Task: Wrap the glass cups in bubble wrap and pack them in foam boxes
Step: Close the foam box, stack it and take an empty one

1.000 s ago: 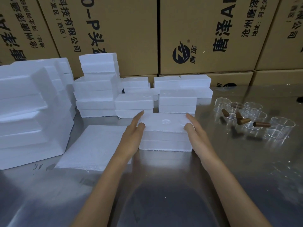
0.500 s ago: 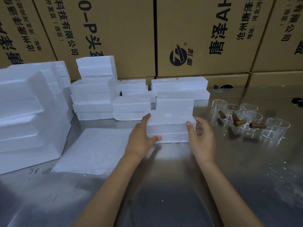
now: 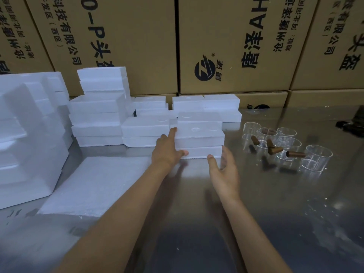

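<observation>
A closed white foam box [image 3: 199,142] stands on the steel table [image 3: 256,203] against the row of other foam boxes [image 3: 145,129]. My left hand [image 3: 169,150] touches its left end with straight fingers, thumb at its lower front edge. My right hand [image 3: 224,172] hovers just off the box's right front corner, fingers straight, holding nothing. Several clear glass cups [image 3: 285,146] with brown cork-like handles stand to the right of the box. A white sheet of wrap [image 3: 94,186] lies flat at the left front.
Tall stacks of foam boxes [image 3: 98,107] and large foam blocks [image 3: 25,138] fill the left side. Cardboard cartons [image 3: 226,46] wall off the back. A dark object [image 3: 352,123] lies at the far right edge.
The foam box has been pushed away from me, up against the row of boxes. My right hand came off its right end and drew back; my left hand stayed on its left end.
</observation>
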Tool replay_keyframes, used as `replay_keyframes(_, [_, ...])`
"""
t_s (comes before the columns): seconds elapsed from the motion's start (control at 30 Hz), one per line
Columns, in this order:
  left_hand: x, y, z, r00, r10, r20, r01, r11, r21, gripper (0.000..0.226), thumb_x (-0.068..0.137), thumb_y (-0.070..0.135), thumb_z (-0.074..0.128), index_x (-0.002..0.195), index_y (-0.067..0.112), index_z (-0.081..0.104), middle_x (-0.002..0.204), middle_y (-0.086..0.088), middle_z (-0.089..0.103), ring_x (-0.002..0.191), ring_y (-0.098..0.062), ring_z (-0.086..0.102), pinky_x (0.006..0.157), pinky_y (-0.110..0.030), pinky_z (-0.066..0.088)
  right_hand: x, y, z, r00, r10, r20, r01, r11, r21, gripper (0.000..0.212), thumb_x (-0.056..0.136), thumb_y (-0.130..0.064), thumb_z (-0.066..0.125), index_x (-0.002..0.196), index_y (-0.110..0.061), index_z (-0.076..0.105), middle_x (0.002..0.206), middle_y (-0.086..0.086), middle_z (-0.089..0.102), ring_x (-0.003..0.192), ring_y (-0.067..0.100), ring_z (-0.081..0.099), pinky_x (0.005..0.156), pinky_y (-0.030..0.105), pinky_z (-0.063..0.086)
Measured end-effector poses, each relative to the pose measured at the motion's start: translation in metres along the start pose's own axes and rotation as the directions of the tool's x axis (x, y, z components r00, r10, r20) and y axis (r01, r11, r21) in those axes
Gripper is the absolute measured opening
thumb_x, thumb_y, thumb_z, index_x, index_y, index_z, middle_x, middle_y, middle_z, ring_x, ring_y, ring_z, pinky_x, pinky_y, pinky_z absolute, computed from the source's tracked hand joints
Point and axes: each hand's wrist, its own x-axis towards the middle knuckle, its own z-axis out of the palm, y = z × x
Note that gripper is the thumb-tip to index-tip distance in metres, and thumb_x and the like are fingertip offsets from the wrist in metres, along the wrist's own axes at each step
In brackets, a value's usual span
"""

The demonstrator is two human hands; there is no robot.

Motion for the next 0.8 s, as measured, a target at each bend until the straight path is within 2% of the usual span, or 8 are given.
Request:
replay_keyframes(0.17, [0.019, 0.0, -0.002, 0.999, 0.017, -0.032, -0.007, 0.959, 0.283, 0.088, 0.082, 0.058, 0.07, 0.152, 0.032, 0.023, 0.14, -0.011, 0.036, 0.132, -0.03, 0.036, 0.098, -0.042, 0.043, 0.007, 0.001, 0.001, 0.998, 0.055, -0.044, -0.059, 0.992, -0.11, 0.042, 0.095, -0.037, 0.058, 0.136, -0.032, 0.049, 0.127, -0.012, 0.061, 0.1, 0.007, 0.058, 0.084, 0.026, 0.038])
replay_keyframes(0.23, [0.025, 0.002, -0.003, 1.0, 0.016, -0.022, -0.008, 0.942, 0.335, 0.088, 0.082, 0.061, 0.068, 0.152, 0.031, 0.023, 0.145, -0.013, 0.032, 0.135, -0.031, 0.033, 0.101, -0.041, 0.041, 0.007, 0.0, 0.003, 0.998, 0.059, -0.034, -0.065, 0.98, -0.187, 0.04, 0.095, -0.039, 0.054, 0.135, -0.035, 0.049, 0.115, -0.016, 0.064, 0.098, 0.01, 0.06, 0.082, 0.029, 0.041])
replay_keyframes(0.3, [0.031, 0.007, -0.004, 1.0, 0.011, -0.007, -0.007, 0.919, 0.393, 0.089, 0.081, 0.062, 0.068, 0.151, 0.028, 0.025, 0.149, -0.014, 0.028, 0.137, -0.031, 0.03, 0.104, -0.04, 0.037, 0.006, 0.001, 0.006, 0.999, 0.046, -0.003, -0.044, 0.951, -0.305, 0.038, 0.093, -0.038, 0.051, 0.13, -0.035, 0.053, 0.104, -0.017, 0.067, 0.103, 0.016, 0.061, 0.088, 0.033, 0.047])
replay_keyframes(0.4, [0.037, 0.025, -0.012, 0.999, 0.044, 0.0, -0.039, 0.886, 0.461, 0.097, 0.075, 0.072, 0.066, 0.148, 0.019, 0.03, 0.147, -0.014, 0.027, 0.134, -0.031, 0.029, 0.105, -0.04, 0.033, 0.011, 0.003, 0.009, 0.999, 0.032, 0.023, -0.02, 0.914, -0.404, 0.025, 0.086, -0.032, 0.054, 0.108, -0.031, 0.066, 0.101, -0.013, 0.071, 0.101, 0.019, 0.063, 0.088, 0.035, 0.052])
replay_keyframes(0.5, [0.048, 0.062, -0.015, 0.948, 0.269, -0.17, -0.198, 0.916, 0.35, 0.082, 0.082, 0.072, 0.055, 0.14, 0.016, 0.042, 0.135, -0.01, 0.039, 0.123, -0.029, 0.037, 0.1, -0.04, 0.035, 0.04, -0.001, -0.002, 0.986, 0.102, 0.133, -0.063, 0.961, -0.268, 0.014, 0.089, -0.022, 0.056, 0.089, -0.02, 0.07, 0.081, -0.006, 0.075, 0.079, 0.013, 0.07, 0.075, 0.033, 0.057])
replay_keyframes(0.57, [0.063, 0.093, -0.008, 0.877, 0.407, -0.254, -0.335, 0.899, 0.284, 0.062, 0.09, 0.058, 0.053, 0.133, 0.014, 0.05, 0.128, -0.008, 0.045, 0.118, -0.028, 0.041, 0.096, -0.039, 0.035, 0.06, -0.005, -0.011, 0.962, 0.173, 0.211, -0.146, 0.98, -0.137, 0.018, 0.091, -0.017, 0.051, 0.087, -0.015, 0.068, 0.067, 0.001, 0.075, 0.051, 0.007, 0.062, 0.046, 0.024, 0.049])
replay_keyframes(0.63, [0.088, 0.123, 0.006, 0.871, 0.469, -0.146, -0.418, 0.864, 0.282, 0.052, 0.094, 0.045, 0.051, 0.135, 0.013, 0.049, 0.13, -0.009, 0.047, 0.123, -0.028, 0.041, 0.099, -0.04, 0.033, 0.069, -0.001, -0.014, 0.955, 0.194, 0.225, -0.172, 0.979, -0.112, 0.019, 0.09, -0.019, 0.048, 0.087, -0.016, 0.067, 0.062, 0.002, 0.073, 0.035, 0.006, 0.047, 0.034, 0.015, 0.032])
replay_keyframes(0.8, [0.161, 0.178, 0.057, 0.881, 0.397, 0.258, -0.472, 0.693, 0.545, 0.053, 0.098, 0.032, 0.046, 0.144, 0.008, 0.037, 0.143, -0.016, 0.045, 0.133, -0.033, 0.039, 0.11, -0.043, 0.029, 0.073, 0.01, -0.006, 0.977, 0.134, 0.168, -0.122, 0.989, -0.083, 0.02, 0.077, -0.036, 0.047, 0.078, -0.029, 0.065, 0.057, -0.001, 0.07, 0.041, 0.009, 0.054, 0.046, 0.027, 0.043])
